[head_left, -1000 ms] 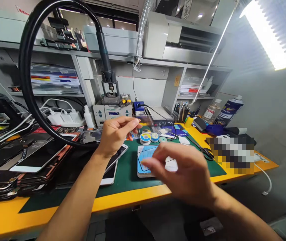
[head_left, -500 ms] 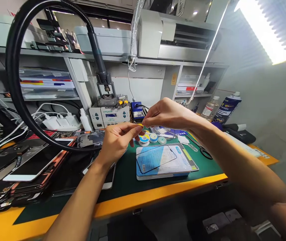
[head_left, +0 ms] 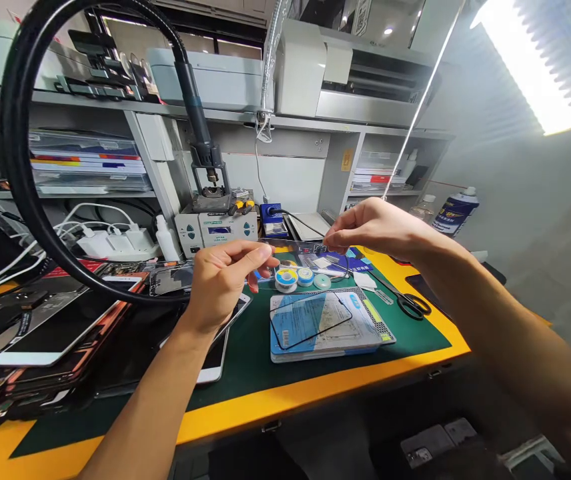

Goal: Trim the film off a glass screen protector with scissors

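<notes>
Both my hands are raised over the green mat (head_left: 245,353). My left hand (head_left: 225,280) is closed in a pinch at its fingertips. My right hand (head_left: 373,230) is pinched too, a hand's width to the right. A thin clear strip (head_left: 298,247) seems to stretch between the two pinches; it is hard to make out. Below them lies a blue-and-white packet (head_left: 360,327) with a thin black frame (head_left: 310,323) on top. Small solder spools (head_left: 286,279) stand just behind it.
Stacked phones and screens (head_left: 55,333) fill the left side, and a white phone (head_left: 218,353) lies under my left wrist. A hot-air station (head_left: 218,227) with a looping black hose (head_left: 15,167) stands behind. Scissors (head_left: 408,303) and a spray can (head_left: 454,212) are at right.
My right hand rose from over the packet to meet my left hand's fingertips, then drew away to the right. My left hand stayed nearly in place.
</notes>
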`<state>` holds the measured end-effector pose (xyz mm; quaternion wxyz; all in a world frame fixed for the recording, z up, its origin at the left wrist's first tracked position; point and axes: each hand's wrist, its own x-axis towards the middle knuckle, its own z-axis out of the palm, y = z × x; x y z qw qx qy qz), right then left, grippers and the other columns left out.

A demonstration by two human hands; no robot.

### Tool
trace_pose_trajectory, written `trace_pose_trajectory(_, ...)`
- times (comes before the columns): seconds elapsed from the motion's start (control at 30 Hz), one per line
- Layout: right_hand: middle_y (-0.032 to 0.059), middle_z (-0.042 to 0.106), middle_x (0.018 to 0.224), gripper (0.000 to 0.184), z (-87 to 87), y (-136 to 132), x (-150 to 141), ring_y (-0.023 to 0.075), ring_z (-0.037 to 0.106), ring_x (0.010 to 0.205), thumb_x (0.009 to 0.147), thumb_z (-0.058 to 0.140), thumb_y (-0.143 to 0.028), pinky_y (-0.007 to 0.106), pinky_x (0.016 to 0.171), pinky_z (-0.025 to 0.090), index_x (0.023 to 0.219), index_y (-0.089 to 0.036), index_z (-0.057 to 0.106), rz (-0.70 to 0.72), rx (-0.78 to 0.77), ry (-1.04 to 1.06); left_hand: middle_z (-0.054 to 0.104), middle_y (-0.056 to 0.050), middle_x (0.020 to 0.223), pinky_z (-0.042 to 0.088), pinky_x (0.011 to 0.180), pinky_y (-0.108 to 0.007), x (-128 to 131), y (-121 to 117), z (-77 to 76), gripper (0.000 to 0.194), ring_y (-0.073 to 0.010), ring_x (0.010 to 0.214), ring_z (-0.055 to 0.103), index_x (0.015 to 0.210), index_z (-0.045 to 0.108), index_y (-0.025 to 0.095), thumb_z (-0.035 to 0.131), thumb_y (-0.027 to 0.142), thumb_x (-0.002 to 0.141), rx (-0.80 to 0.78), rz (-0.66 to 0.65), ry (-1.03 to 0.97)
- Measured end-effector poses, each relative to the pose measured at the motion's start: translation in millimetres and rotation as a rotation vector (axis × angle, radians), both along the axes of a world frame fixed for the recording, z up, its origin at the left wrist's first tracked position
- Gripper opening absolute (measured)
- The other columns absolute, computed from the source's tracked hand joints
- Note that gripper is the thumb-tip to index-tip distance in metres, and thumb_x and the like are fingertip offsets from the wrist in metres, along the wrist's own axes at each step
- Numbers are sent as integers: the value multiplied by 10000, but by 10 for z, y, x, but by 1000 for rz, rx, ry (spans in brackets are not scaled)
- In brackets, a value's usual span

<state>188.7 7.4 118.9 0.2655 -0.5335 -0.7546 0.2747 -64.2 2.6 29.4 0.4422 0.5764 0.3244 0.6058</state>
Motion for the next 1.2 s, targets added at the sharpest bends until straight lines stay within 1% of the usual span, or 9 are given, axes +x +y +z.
trace_pose_trajectory(0.1, 60, 754, 727, 120, 8, -28, 284, 224, 688, 713, 745, 787, -342, 354, 693, 558, 703, -233, 811, -46, -29, 14, 766, -44, 707, 444, 431, -215, -9, -4, 15, 100, -136, 550, 620, 769, 812, 184, 801, 283, 784, 0, 8, -23)
trace_pose_trajectory(0.2, 58, 763, 789, 167, 2, -40, 523, 217, 686, 746, 742, 829, -403, 340, 712, 554, 745, -237, 809, -119, -16, 69, 763, -38, 702, 441, 429, -213, -1, -5, 16, 86, -132, 546, 611, 764, 809, 187, 797, 270, 781, 3, 13, -46)
trace_pose_trajectory(0.33, 30, 726, 702, 251, -60, -38, 614, 177, 659, 697, 724, 867, -449, 301, 696, 533, 664, -232, 755, -127, 20, 201, 756, -35, 691, 439, 426, -212, 20, -7, 13, 80, -136, 551, 611, 756, 804, 183, 800, 261, 774, 5, 3, -52)
trace_pose_trajectory(0.53, 37, 711, 683, 350, -143, -68, 371, 175, 640, 671, 727, 851, -526, 316, 702, 522, 620, -215, 731, -66, 48, 298, 755, -40, 707, 453, 449, -223, 32, -33, 9, 98, -145, 576, 617, 774, 799, 180, 785, 276, 787, 13, -33, -24)
trace_pose_trajectory(0.7, 54, 726, 731, 356, -173, -94, 115, 199, 647, 690, 767, 802, -566, 354, 713, 531, 717, -215, 772, 55, 32, 292, 747, -40, 692, 456, 465, -233, 57, -56, 1, 111, -146, 570, 612, 778, 795, 178, 770, 284, 798, 15, -67, 12)
trace_pose_trajectory(0.87, 54, 727, 724, 331, -194, -59, -115, 199, 658, 676, 701, 866, -508, 340, 661, 530, 750, -199, 758, 91, 1, 316, 738, -35, 656, 455, 467, -239, 82, -88, 13, 104, -149, 546, 609, 755, 791, 177, 761, 270, 791, 13, -70, 40)
trace_pose_trajectory(0.97, 55, 733, 728, 317, -185, -50, -223, 187, 668, 690, 773, 811, -497, 314, 656, 524, 745, -185, 761, 154, 11, 255, 739, -29, 666, 469, 492, -242, 76, -107, 22, 120, -159, 578, 628, 763, 790, 185, 742, 281, 817, 28, -96, 93)
trace_pose_trajectory(1.07, 46, 744, 746, 283, -184, -55, -299, 181, 680, 705, 817, 765, -470, 292, 638, 516, 802, -189, 790, 231, -16, 162, 739, -27, 682, 476, 512, -239, 72, -127, 22, 135, -165, 615, 643, 779, 788, 186, 721, 284, 844, 46, -97, 143)
trace_pose_trajectory(1.2, 40, 750, 741, 238, -209, -55, -334, 179, 684, 694, 792, 785, -421, 285, 636, 525, 799, -183, 798, 210, -48, 188, 727, -15, 663, 470, 498, -235, 101, -149, 17, 129, -148, 576, 620, 760, 781, 183, 719, 259, 842, 59, -67, 153)
